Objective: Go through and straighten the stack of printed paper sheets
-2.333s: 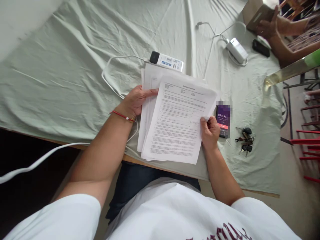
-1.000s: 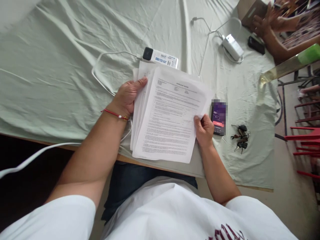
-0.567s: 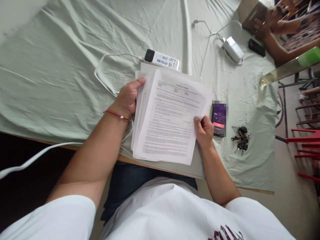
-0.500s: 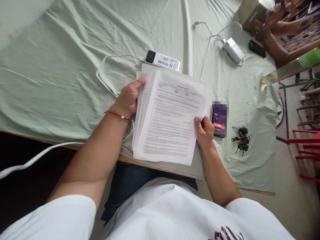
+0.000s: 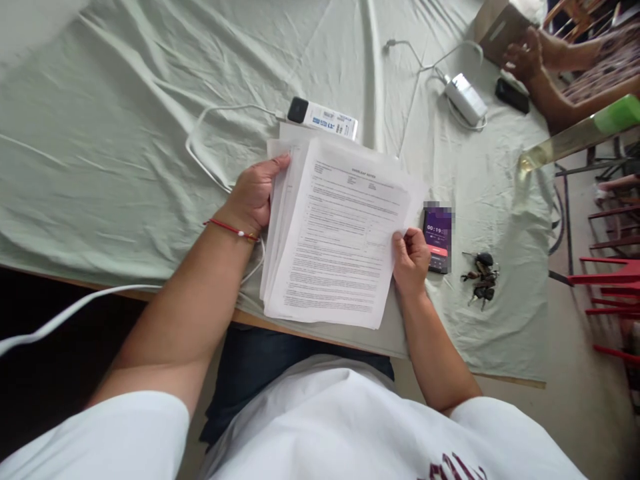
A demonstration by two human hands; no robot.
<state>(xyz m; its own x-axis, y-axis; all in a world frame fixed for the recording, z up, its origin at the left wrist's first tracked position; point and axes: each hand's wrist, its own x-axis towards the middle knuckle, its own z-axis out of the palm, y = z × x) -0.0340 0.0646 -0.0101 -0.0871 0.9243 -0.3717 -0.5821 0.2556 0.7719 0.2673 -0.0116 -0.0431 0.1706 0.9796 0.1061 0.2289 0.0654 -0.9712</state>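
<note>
Cable lies looped at left. Left hand clasps the printed paper stack's left edge — stack resting near the worktop's front edge — right hand pinches its right edge; phone just beside.

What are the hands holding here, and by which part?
A stack of printed papers: the left hand grips its left edge near the top, the right hand pinches its right edge.

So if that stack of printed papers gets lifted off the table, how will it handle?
Probably floppy: the stack of papers is thin loose sheets. Its fanned left edges by the left hand suggest sheets slide apart. The right hand pinches one edge, so it likely sags.
</note>
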